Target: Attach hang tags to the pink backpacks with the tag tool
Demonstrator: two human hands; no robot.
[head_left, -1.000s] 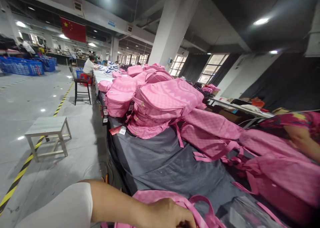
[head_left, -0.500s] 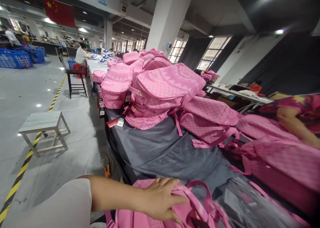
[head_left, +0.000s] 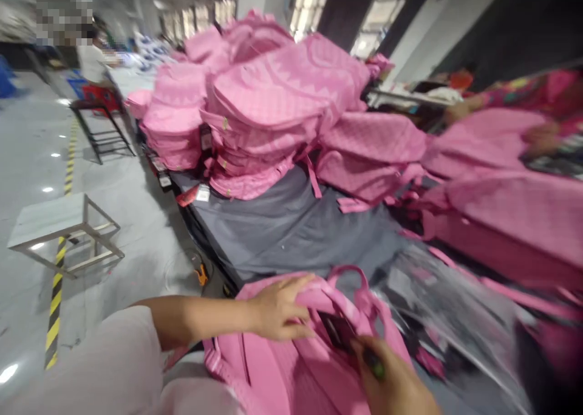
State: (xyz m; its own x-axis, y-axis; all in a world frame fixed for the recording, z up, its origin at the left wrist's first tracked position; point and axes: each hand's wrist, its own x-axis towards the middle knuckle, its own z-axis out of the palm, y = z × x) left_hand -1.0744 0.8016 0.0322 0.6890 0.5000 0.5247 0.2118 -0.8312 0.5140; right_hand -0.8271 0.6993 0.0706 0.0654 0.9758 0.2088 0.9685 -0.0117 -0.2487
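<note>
A pink backpack (head_left: 291, 366) lies in front of me at the near edge of the grey-covered table (head_left: 291, 233). My left hand (head_left: 277, 308) rests flat on its top, fingers spread, beside the pink carry handle (head_left: 348, 275). My right hand (head_left: 394, 381) comes in from the bottom, fingers closed round a small dark green object, next to a black tag (head_left: 339, 330) on the backpack. The view is blurred by motion.
A tall pile of pink backpacks (head_left: 273, 105) fills the far part of the table. More pink bags (head_left: 510, 202) and clear plastic wrap (head_left: 450, 305) lie to the right, where another person's arm (head_left: 473, 105) reaches in. A small white stool (head_left: 59, 226) stands on the floor at left.
My head has tipped down and the view has swung left. My right hand has come into view at the bottom. The backpack sits higher in the picture; my left hand stays on it.
</note>
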